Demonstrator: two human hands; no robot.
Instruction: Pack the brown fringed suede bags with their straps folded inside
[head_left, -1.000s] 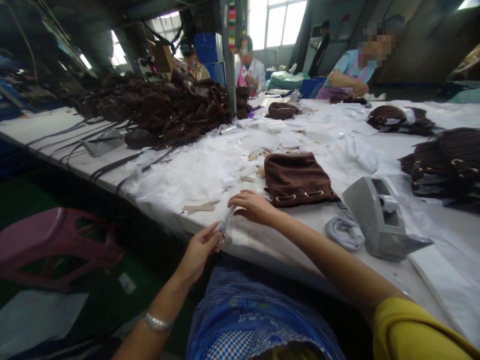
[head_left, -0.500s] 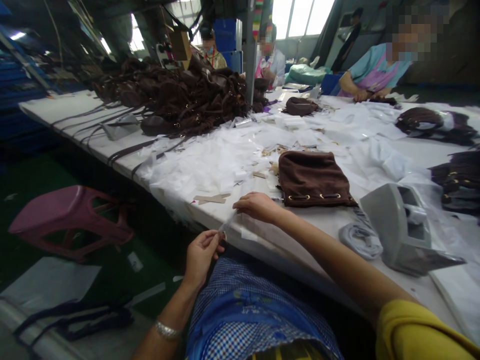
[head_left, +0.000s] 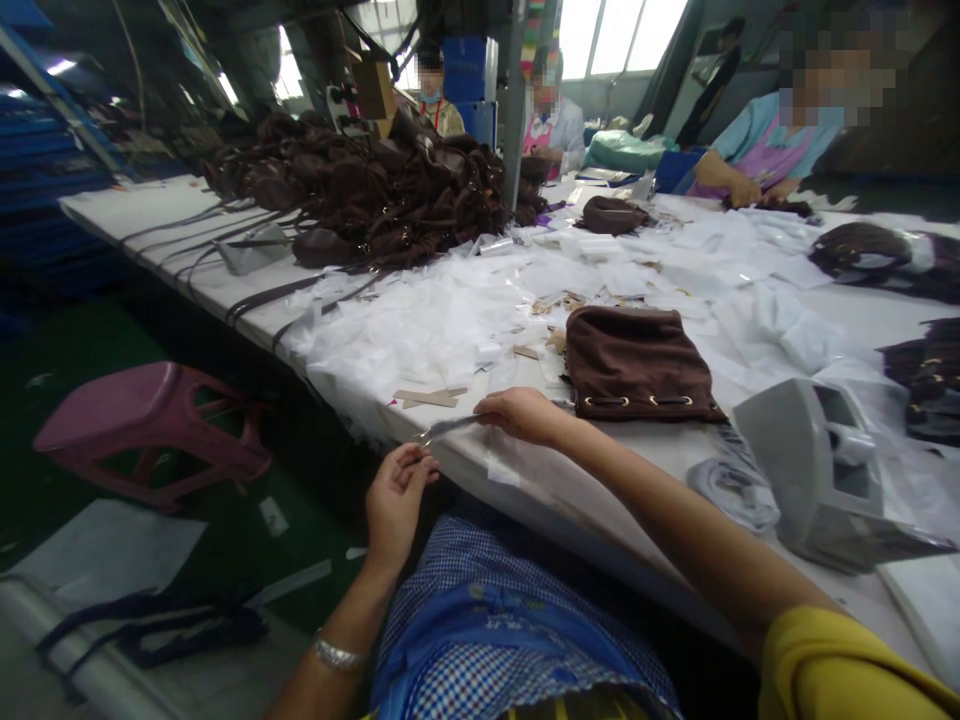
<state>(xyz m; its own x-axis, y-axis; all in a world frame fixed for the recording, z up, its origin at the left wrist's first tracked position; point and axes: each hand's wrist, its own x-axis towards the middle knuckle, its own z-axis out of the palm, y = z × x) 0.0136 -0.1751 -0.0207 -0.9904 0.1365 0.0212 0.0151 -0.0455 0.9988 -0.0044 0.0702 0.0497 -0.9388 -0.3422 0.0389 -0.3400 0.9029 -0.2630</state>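
A narrow dark strap stretches between my two hands over the table's near edge. At its left end a small shiny metal fitting shows at the fingertips of my left hand, which are pinched together there. My right hand is closed on the strap's other end, knuckles upward; its fingertips are partly hidden. Just right of that hand a brown drawstring pouch bag lies flat, with gold eyelets along its near side. Thin beige strips lie crossed beyond the strap.
A heap of brown bags with trailing straps covers the table's far left. Crumpled white wrapping spreads across the middle. A grey tape dispenser stands at right. A pink stool is on the floor at left. Co-workers sit across the table.
My left hand has moved up slightly, and the strap now lies nearer level with its metal fitting showing. The view has shifted a little left.
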